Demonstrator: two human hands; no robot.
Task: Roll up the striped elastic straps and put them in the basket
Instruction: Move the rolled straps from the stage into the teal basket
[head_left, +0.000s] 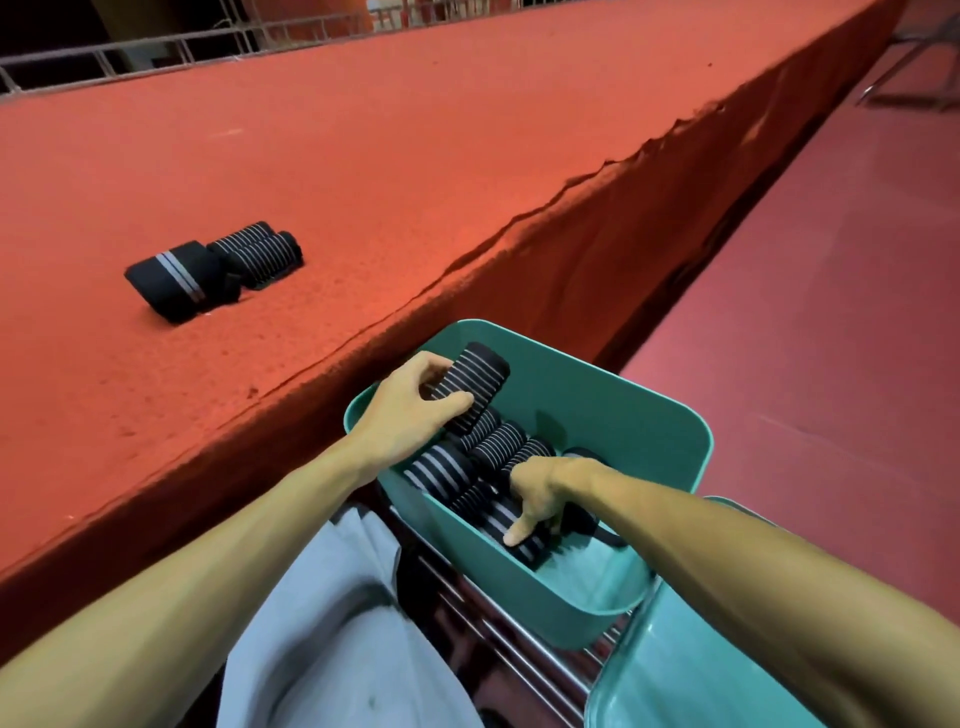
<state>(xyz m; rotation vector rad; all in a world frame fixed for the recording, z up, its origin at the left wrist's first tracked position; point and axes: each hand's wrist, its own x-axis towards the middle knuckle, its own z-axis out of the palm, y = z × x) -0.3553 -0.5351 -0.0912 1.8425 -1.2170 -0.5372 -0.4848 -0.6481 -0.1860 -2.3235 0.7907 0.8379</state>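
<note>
Striped roll (470, 387) in left hand (410, 410) grip, second roll (532, 553) in right hand (540, 493) grip, inside basket (649, 415).

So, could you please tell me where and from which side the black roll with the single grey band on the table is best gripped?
Probably across the middle of the black roll, at its grey band, coming down from above. It lies on its side on the table, long flanks exposed; the striped rolls crowd its far-right end.
</note>
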